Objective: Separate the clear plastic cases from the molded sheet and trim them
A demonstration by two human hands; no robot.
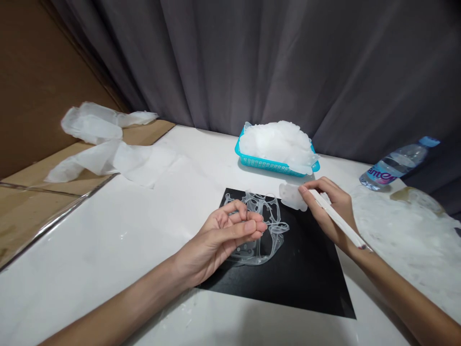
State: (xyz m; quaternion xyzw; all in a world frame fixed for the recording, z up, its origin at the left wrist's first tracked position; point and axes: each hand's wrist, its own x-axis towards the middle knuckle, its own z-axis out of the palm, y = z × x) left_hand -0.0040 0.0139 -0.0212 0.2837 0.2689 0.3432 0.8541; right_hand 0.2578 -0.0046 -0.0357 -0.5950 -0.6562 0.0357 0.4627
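My right hand is closed round a slim white pen-like tool, which lies back across the hand toward the wrist. At its fingertips it also pinches a small translucent flat piece with rounded edges. My left hand hovers over the black mat, its thumb pressed to its fingertips. Whether something small is between them I cannot make out. Under and beyond it, a tangle of clear, cut-out soft sheet with holes and loops lies on the mat, partly hidden by the left hand.
A turquoise basket heaped with translucent white pieces stands behind the mat. At right, a labelled water bottle leans beside a wide pile of translucent sheets. Crumpled white film lies on cardboard at left.
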